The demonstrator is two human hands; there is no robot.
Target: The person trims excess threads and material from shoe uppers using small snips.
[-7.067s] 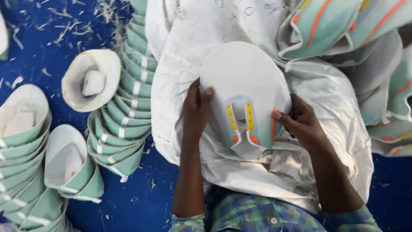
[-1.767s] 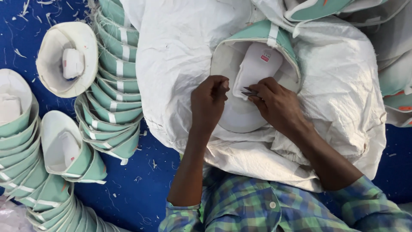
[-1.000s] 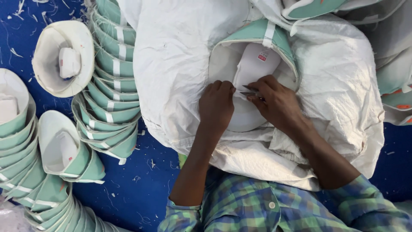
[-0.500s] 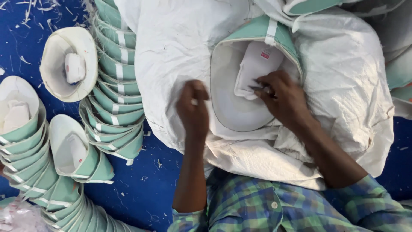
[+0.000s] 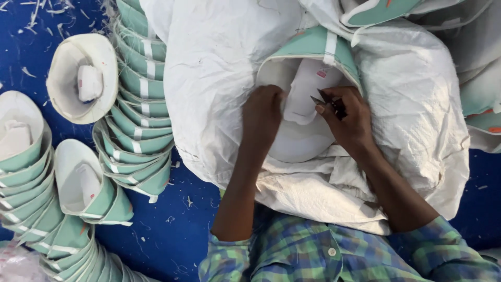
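The green-and-white shoe upper (image 5: 308,94) lay open side up on the big white sack (image 5: 209,78) across your lap, at about the middle of the view. Its long axis ran roughly 12 to 6 o'clock, with the green striped band at 12. A white tongue piece (image 5: 302,96) sat inside it, also running 12 to 6.

Your left hand (image 5: 261,117) was at 9 o'clock of the tongue piece, its fingers (image 5: 271,96) curled and pressed down on the left edge of the piece. Your right hand (image 5: 349,117) was at 3 o'clock, its fingers pinching a small dark snipping tool (image 5: 326,100). The tool's tip pointed toward 10 o'clock and sat just at the right edge of the tongue piece. Both hands were about equally near; the right one carried the blade.

Farther out at 9 o'clock, a curved stack of green uppers (image 5: 138,120) lay on the blue floor (image 5: 156,235), with a single open upper (image 5: 81,78) beside it. More stacks (image 5: 31,177) lay at 8 o'clock. Thread scraps dotted the floor.
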